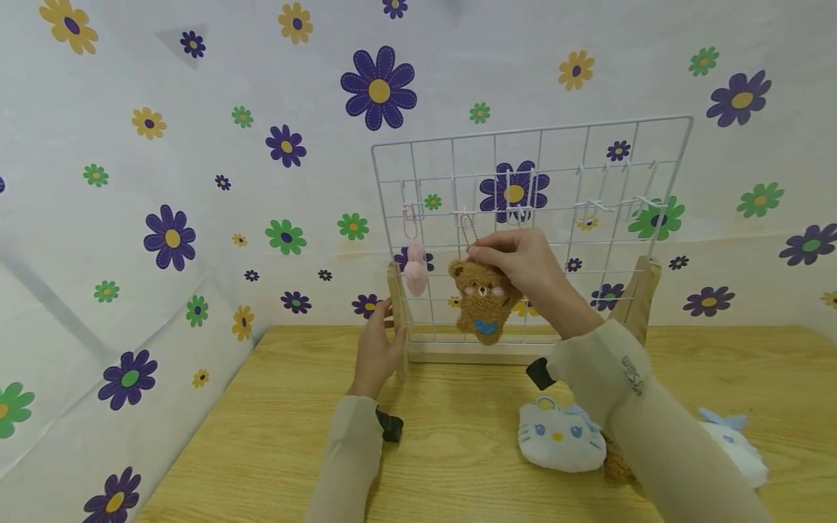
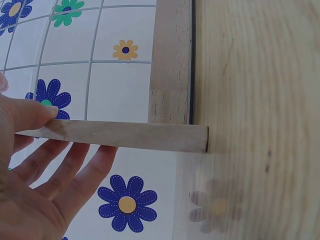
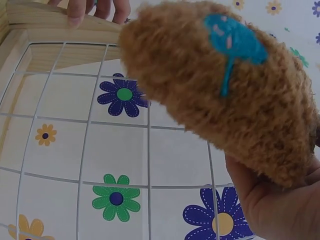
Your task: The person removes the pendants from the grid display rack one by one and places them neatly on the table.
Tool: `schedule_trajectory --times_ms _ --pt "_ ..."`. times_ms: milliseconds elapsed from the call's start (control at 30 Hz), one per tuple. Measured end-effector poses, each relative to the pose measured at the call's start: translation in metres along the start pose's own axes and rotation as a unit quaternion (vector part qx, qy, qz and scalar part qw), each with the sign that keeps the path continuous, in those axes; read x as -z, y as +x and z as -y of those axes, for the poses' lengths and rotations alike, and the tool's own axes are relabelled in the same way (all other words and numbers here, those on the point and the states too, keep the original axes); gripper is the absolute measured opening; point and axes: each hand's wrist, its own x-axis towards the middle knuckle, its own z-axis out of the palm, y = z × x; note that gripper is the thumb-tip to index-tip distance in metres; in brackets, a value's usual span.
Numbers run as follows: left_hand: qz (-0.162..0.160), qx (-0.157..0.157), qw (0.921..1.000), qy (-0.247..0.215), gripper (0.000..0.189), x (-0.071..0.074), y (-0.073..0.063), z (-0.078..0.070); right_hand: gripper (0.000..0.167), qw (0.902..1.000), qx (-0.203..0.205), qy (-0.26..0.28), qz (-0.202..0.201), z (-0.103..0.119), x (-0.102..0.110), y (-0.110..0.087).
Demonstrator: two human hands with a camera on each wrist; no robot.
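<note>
My right hand (image 1: pixel 523 265) pinches a brown teddy bear plush keychain (image 1: pixel 482 309) near the top of its head. The bear's beaded chain (image 1: pixel 468 231) rises to a hook on the white wire grid rack (image 1: pixel 451 149); whether it is looped over the hook is too small to tell. In the right wrist view the bear's furry body (image 3: pixel 215 90) with a blue patch fills the upper right. My left hand (image 1: pixel 379 349) holds the rack's left wooden post (image 2: pixel 125 136), thumb on one side and fingers on the other. A pink plush keychain (image 1: pixel 415 270) hangs left of the bear.
On the wooden table (image 1: pixel 275 421) lie a white cat-face plush (image 1: pixel 561 438), a brown plush (image 1: pixel 617 465) partly behind my right sleeve, and another white plush (image 1: pixel 735 450). More hooks (image 1: pixel 591 205) stick out at the rack's right. A flower-patterned sheet (image 1: pixel 216 87) stands behind.
</note>
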Motion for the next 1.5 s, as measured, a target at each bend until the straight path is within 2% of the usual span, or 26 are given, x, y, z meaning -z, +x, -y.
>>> schedule_trajectory --times_ms 233,400,700,900,1067,1267,1500 --pt "0.0 0.001 1.0 0.0 0.047 0.0 0.001 0.001 0.027 0.9996 0.027 0.007 0.008 0.004 0.002 0.001" --pt "0.004 0.013 0.9999 0.002 0.048 0.0 0.0 0.0 0.025 0.9992 0.034 0.019 0.007 0.007 0.002 0.001" --pt "0.001 0.002 1.0 0.004 0.048 0.0 0.001 0.002 0.029 0.9984 0.055 0.011 -0.002 0.016 0.005 0.001" --pt "0.001 0.005 1.0 0.006 0.048 0.0 0.001 0.002 0.028 0.9981 0.06 0.006 0.007 0.021 0.007 -0.003" --pt "0.002 0.008 0.9999 0.006 0.049 -0.001 0.001 0.0 0.023 0.9978 0.063 0.009 0.02 0.018 0.008 -0.006" --pt "0.002 0.004 1.0 0.003 0.049 -0.001 0.001 0.0 0.021 0.9973 0.068 -0.014 0.025 0.011 0.007 -0.008" --pt "0.004 0.008 0.9999 0.005 0.049 -0.001 0.001 0.001 0.019 0.9971 0.062 0.0 0.044 0.005 0.008 -0.011"
